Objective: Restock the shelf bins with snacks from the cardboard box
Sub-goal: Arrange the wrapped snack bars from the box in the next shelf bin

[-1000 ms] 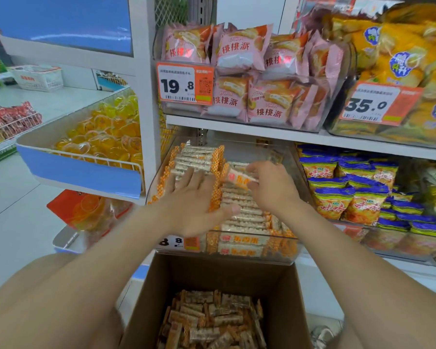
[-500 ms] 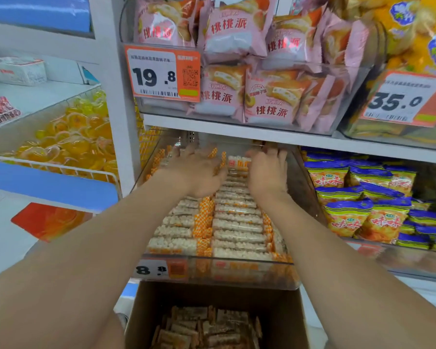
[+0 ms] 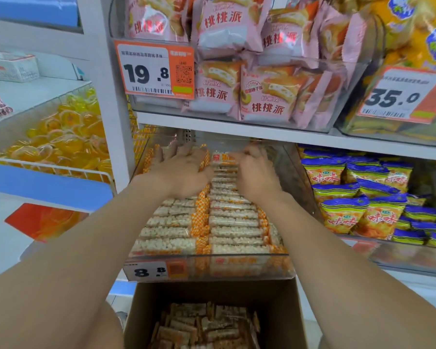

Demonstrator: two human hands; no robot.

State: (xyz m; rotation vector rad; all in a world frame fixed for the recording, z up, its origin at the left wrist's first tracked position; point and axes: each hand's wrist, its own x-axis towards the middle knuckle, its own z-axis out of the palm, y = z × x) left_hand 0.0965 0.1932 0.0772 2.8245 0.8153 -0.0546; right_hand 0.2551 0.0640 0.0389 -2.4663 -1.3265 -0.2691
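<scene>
**Operator:** Where is the item in hand?

**Technician:** The snack bar [image 3: 220,157] lies at the back of the clear bin [image 3: 212,269], at the head of the right-hand row, just under the shelf board [image 3: 237,122].

**Operator:** Hand status?

**Technician:** The right hand [image 3: 256,172] has its fingers [image 3: 247,151] curled and appears to pinch the bar's right end. The left hand [image 3: 184,170] lies flat on the left row, fingers spread.

**Operator:** Recommended procedure?

**Technician:** Seat the bar parallel to those in front of it, label up, ends level with the row. Use the flat left hand to hold the neighbouring row so it does not slide across. Clearance under the shelf board looks tight, so withdraw low. Supply remains in the cardboard box [image 3: 275,311] below the bin. The front rows look full, so the remaining space is probably only at the back.
</scene>
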